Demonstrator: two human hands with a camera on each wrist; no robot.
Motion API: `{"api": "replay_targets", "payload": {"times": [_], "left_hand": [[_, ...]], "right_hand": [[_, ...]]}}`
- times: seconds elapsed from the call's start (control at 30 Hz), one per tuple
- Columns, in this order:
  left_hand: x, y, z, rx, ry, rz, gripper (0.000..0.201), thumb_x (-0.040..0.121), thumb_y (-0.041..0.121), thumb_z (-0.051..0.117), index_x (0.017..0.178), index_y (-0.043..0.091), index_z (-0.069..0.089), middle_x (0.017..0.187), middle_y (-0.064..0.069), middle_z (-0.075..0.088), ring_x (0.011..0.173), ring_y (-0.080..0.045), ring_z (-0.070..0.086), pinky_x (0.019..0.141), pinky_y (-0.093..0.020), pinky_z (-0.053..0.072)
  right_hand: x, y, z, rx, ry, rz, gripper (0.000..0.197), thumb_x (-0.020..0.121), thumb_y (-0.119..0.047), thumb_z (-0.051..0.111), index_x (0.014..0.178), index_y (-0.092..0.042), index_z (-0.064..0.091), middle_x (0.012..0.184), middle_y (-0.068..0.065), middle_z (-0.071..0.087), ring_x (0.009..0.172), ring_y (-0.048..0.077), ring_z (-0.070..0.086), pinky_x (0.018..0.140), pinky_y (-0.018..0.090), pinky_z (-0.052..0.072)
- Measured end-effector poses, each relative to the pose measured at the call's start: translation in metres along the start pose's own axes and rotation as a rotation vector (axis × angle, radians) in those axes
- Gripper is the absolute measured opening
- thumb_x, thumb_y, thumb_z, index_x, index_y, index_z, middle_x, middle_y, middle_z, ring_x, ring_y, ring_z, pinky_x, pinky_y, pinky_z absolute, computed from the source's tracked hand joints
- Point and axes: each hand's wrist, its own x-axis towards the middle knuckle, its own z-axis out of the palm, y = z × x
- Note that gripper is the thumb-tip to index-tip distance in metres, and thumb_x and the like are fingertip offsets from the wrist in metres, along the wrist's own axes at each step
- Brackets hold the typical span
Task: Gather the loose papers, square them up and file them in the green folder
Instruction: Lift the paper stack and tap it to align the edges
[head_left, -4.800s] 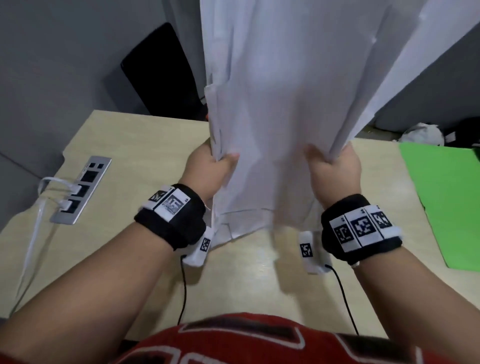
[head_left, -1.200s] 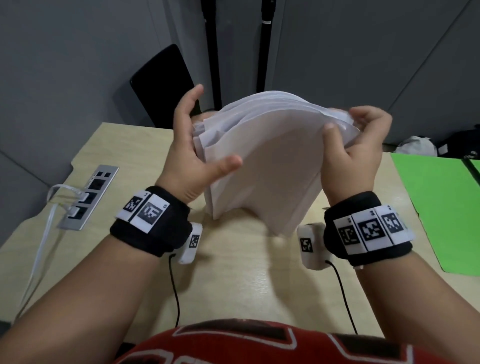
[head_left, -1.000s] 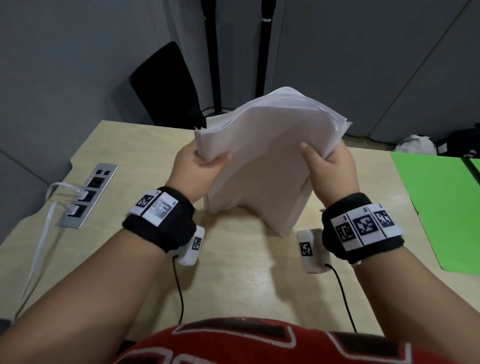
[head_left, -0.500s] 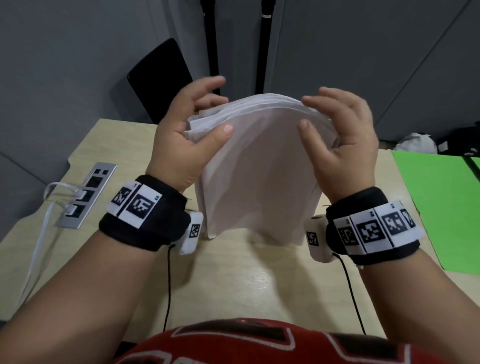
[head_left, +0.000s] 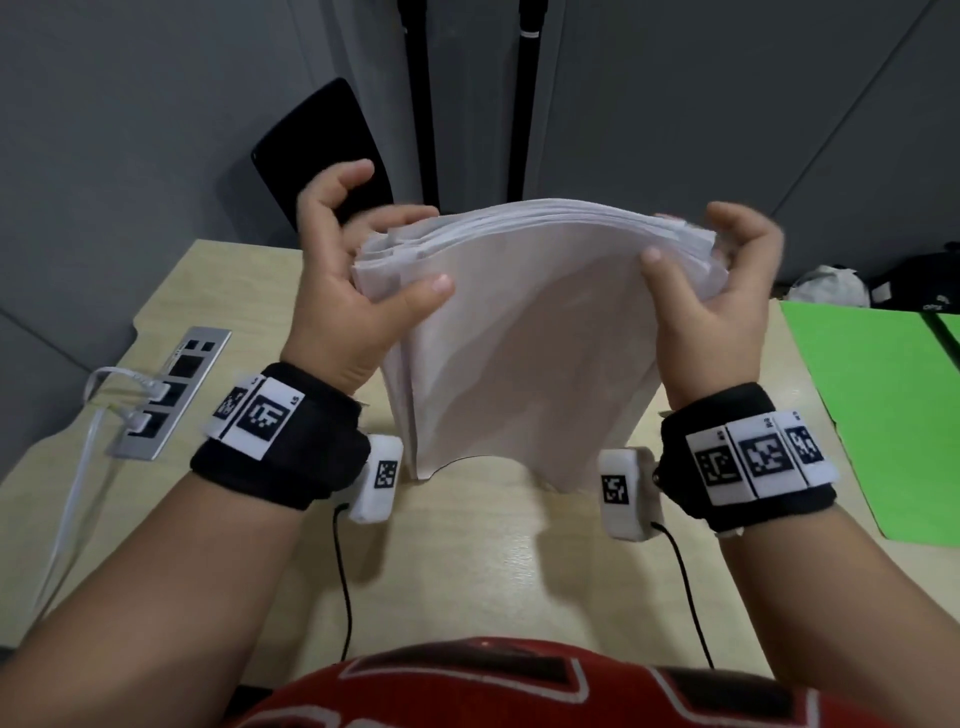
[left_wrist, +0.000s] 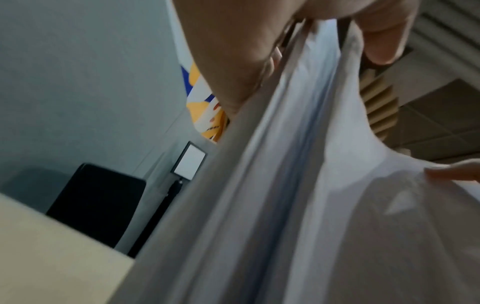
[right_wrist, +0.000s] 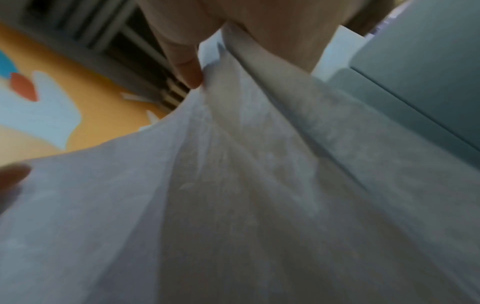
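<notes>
A thick stack of white papers (head_left: 524, 332) stands on its lower edge on the table, bowed outward, its top edges uneven. My left hand (head_left: 358, 280) holds the stack's left top corner, thumb in front and fingers behind. My right hand (head_left: 722, 275) grips the right top corner the same way. In the left wrist view the paper stack (left_wrist: 298, 185) fills the frame with my thumb above it. The right wrist view shows the paper stack (right_wrist: 233, 195) close up and blurred. The green folder (head_left: 883, 405) lies flat at the table's right, apart from both hands.
The light wooden table (head_left: 493, 561) has a metal socket panel (head_left: 171, 389) with white cables at its left edge. A black chair back (head_left: 322, 150) stands behind the table. White crumpled material (head_left: 831, 286) and a dark bag (head_left: 919, 286) sit at the far right.
Both hands have shifted outward to the stack's top corners. The stack has spread wider and stays upright on the table.
</notes>
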Motion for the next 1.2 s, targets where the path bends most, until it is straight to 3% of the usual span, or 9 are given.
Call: {"api": "replay_targets", "payload": {"times": [0.1,0.23,0.4,0.53,0.67,0.8,0.93,1.03,1.2], "left_hand": [[-0.011,-0.017,0.002,0.038,-0.116,-0.220,0.082,0.063,0.015,0.083,0.134,0.018,0.042,0.122,0.003,0.063,0.114,-0.012,0.061,0.094,-0.032,0.052],[-0.020,-0.030,0.007,0.150,-0.030,-0.418,0.034,0.070,0.022,0.076,0.102,0.021,0.069,0.099,0.008,0.073,0.092,-0.005,0.070,0.083,-0.035,0.057],[-0.018,-0.031,0.003,0.069,0.008,-0.426,0.043,0.072,0.021,0.073,0.112,0.008,0.066,0.103,-0.001,0.073,0.097,-0.015,0.071,0.083,-0.031,0.057],[-0.017,-0.034,-0.001,0.035,0.001,-0.445,0.043,0.060,0.027,0.077,0.101,0.018,0.069,0.101,0.000,0.074,0.097,-0.019,0.071,0.087,-0.039,0.057],[-0.014,-0.035,-0.007,0.005,-0.008,-0.471,0.040,0.054,0.028,0.076,0.094,0.023,0.071,0.100,-0.003,0.074,0.100,-0.024,0.070,0.093,-0.048,0.054],[-0.012,-0.036,-0.012,-0.021,-0.031,-0.488,0.034,0.052,0.024,0.076,0.086,0.028,0.075,0.094,0.002,0.076,0.099,-0.026,0.070,0.095,-0.050,0.052],[-0.010,-0.036,-0.018,-0.059,-0.069,-0.486,0.035,0.052,0.022,0.076,0.086,0.028,0.076,0.092,0.005,0.077,0.096,-0.018,0.071,0.089,-0.039,0.054],[-0.010,-0.035,-0.020,-0.095,-0.113,-0.490,0.040,0.051,0.019,0.078,0.089,0.029,0.077,0.093,0.004,0.077,0.096,-0.017,0.071,0.089,-0.036,0.054],[-0.015,-0.037,-0.013,0.040,-0.173,-0.549,0.032,0.064,0.016,0.080,0.092,0.031,0.074,0.102,0.004,0.076,0.101,-0.014,0.070,0.094,-0.039,0.053]], "right_hand": [[-0.004,0.015,-0.002,0.032,-0.127,0.221,0.034,0.082,-0.022,0.070,0.111,-0.024,0.054,0.100,-0.011,0.065,0.090,0.000,0.063,0.080,0.021,0.051],[-0.011,0.020,0.004,0.000,-0.242,0.247,0.021,0.082,-0.027,0.070,0.101,-0.026,0.062,0.093,-0.010,0.068,0.087,0.004,0.066,0.076,0.025,0.053],[-0.017,0.034,0.000,0.064,-0.045,0.277,0.082,0.074,-0.039,0.074,0.141,-0.021,0.031,0.140,-0.001,0.047,0.105,0.000,0.062,0.081,0.016,0.053],[-0.029,0.043,0.002,0.036,-0.270,0.358,0.081,0.070,-0.042,0.077,0.138,-0.021,0.038,0.133,-0.002,0.057,0.116,0.008,0.059,0.097,0.036,0.052],[-0.024,0.051,-0.001,-0.054,-0.155,0.387,0.104,0.066,-0.053,0.075,0.150,-0.032,0.016,0.158,-0.005,0.026,0.137,-0.001,0.029,0.110,0.028,0.029],[-0.020,0.057,-0.001,0.011,-0.428,0.416,0.089,0.068,-0.038,0.079,0.144,-0.025,0.034,0.141,-0.003,0.052,0.125,0.007,0.053,0.103,0.035,0.047],[-0.014,0.061,-0.004,-0.050,-0.264,0.422,0.103,0.066,-0.044,0.080,0.149,-0.029,0.021,0.154,-0.001,0.036,0.134,0.003,0.037,0.102,0.026,0.037],[-0.014,0.063,-0.001,-0.058,-0.406,0.428,0.073,0.068,-0.025,0.081,0.133,-0.019,0.046,0.123,-0.002,0.064,0.111,0.008,0.062,0.090,0.030,0.054],[-0.017,0.063,0.008,-0.209,-0.443,0.387,0.043,0.083,-0.013,0.067,0.124,-0.017,0.052,0.114,0.000,0.064,0.110,0.021,0.060,0.089,0.033,0.049]]}}
